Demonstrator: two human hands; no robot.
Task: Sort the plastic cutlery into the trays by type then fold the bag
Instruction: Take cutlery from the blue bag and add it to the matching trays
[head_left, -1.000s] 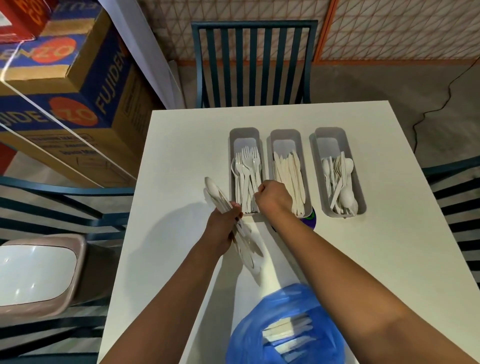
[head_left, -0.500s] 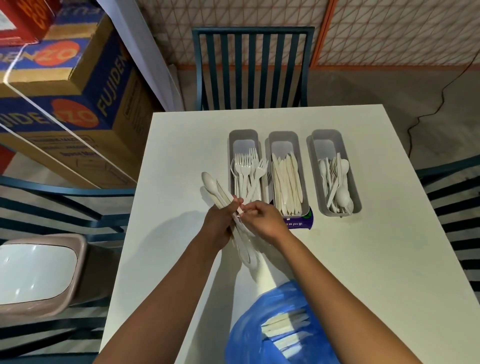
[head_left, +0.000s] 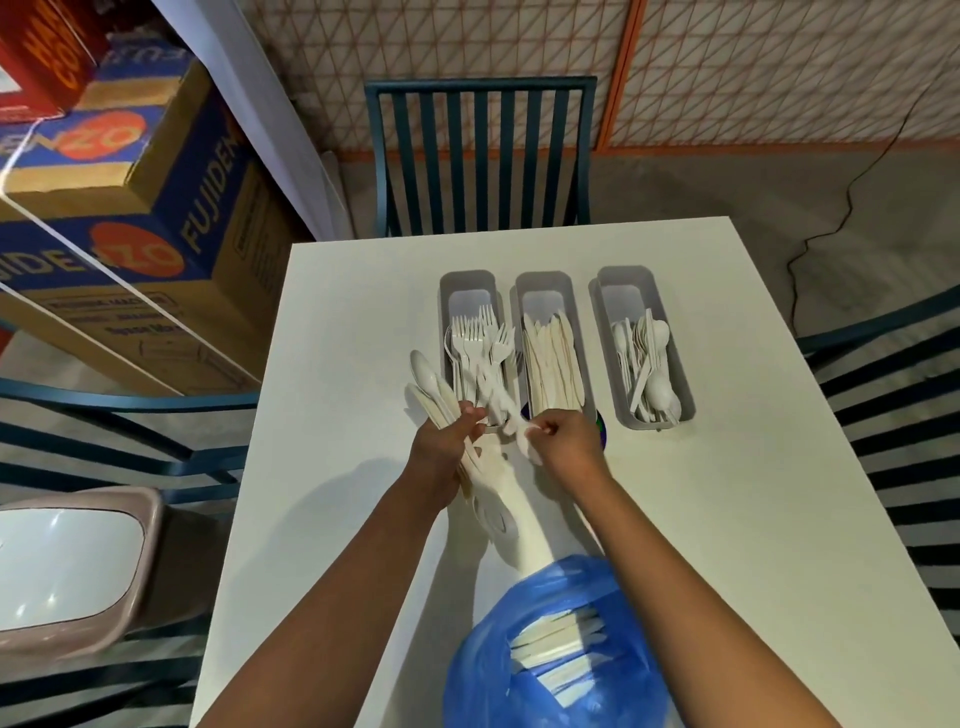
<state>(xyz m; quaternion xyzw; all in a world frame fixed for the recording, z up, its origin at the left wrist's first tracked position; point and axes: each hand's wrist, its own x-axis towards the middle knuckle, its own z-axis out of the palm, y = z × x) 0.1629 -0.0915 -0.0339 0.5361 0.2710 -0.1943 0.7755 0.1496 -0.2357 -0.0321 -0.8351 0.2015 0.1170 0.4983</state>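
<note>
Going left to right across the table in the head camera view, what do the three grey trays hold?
Fork tray with the forks → knife tray with the knives → spoon tray with the spoons, among them one knife-like piece lying aslant.

The worktop under my arms is a smooth, matt white. The three trays look like matt grey plastic, and the cutlery lying in them is cream plastic with a dull sheen. The bag close to me is thin blue plastic, glossy and creased, half see-through. The chair across from me looks like painted metal, dark teal with a faint shine. The boxes at my left are printed cardboard, brown at the edges. The bin lid is glossy white.
</note>
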